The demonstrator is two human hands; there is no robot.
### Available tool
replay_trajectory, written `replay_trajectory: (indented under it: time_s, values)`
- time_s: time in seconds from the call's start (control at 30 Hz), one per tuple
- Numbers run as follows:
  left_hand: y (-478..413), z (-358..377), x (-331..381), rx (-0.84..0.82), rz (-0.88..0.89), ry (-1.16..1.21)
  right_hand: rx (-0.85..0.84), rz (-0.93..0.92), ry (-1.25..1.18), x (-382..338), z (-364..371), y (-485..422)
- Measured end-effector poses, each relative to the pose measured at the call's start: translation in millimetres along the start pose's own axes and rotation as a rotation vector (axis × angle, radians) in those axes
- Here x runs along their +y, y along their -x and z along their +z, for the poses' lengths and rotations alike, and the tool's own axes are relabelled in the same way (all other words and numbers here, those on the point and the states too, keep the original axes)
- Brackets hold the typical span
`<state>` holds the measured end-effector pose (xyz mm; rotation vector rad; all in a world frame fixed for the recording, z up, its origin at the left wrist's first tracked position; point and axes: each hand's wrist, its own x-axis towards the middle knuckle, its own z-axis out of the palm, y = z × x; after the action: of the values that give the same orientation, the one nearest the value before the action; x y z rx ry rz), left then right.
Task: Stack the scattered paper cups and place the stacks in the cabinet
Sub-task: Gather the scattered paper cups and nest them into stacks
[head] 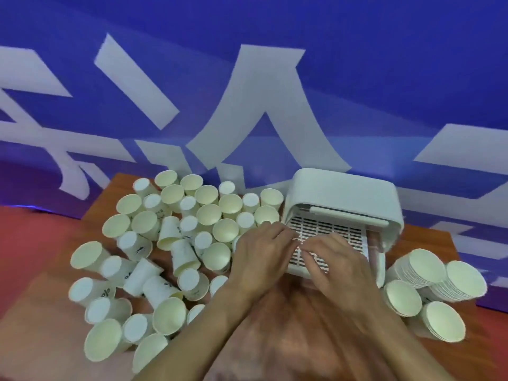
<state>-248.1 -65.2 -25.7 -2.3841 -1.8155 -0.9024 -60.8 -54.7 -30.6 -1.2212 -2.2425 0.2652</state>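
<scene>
Cups (pixel 176 243) lie scattered across the left half of the wooden table (pixel 275 325), from the near edge to the far edge; some stand rim up, some stand base up, and several lie on their sides. We judge them light, thin-walled and easily crushed, with a rolled rim that stiffens the mouth. We would therefore take each cup around the upper wall just below the rim, with light pressure, and never pinch the middle of the wall. Cups lying on their sides will roll if nudged, so we would right them before nesting.

At centre, the left hand (pixel 261 251) and the right hand (pixel 335 268) meet fingertip to fingertip over the slotted tray (pixel 330 229) of the white cabinet (pixel 343 193). Motion blur hides the fingertips. They seem to pinch something small and thin between them, but we cannot tell what it is, nor whether either hand is clamped on it. Neither hand holds a cup.

The cabinet stands at the far right of centre, its front open toward us.

At the near right, 4 stacks (pixel 431 287) of nested cups lie beside the cabinet. We judge a stack stiffer than a single cup but prone to sliding apart, so we would support both ends when lifting it.
</scene>
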Motion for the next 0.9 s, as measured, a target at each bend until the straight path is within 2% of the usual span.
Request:
replay_trajectory:
  time_s: [0.13, 0.23, 0.33, 0.43, 0.6, 0.67, 0.8, 0.9]
  values:
    - [31.6, -34.7, -66.3, -0.099, -0.157, -0.122, -0.117, -0.037, 0.031, -38.0, 44.1, -25.0]
    - [51.0, -44.5, -107.7, -0.269, -0.294, -0.189, -0.317, -0.074, 0.136, -48.6, 81.5, -38.1]
    - [61.0, -32.8, -131.5, -0.499, -0.349, -0.234, -0.535, -0.007, 0.264, -51.5, 111.2, -43.4]
    - [60.3, -11.3, -135.4, -0.595, -0.342, -0.261, -0.640, 0.093, 0.370, -53.9, 129.5, -44.8]
    - [59.6, 21.5, -132.6, -0.637, -0.372, -0.286, -0.748, 0.238, 0.421, -47.5, 148.1, -45.5]
    - [56.4, 25.4, -132.4, -0.648, -0.392, -0.258, -0.745, 0.210, 0.484, -44.4, 152.0, -47.9]
    - [50.5, 28.9, -132.2, -0.644, -0.396, -0.242, -0.745, 0.190, 0.419, -45.9, 149.9, -53.1]
    - [49.7, 22.2, -128.3, -0.626, -0.375, -0.281, -0.642, 0.153, 0.447, -58.6, 129.0, -58.8]
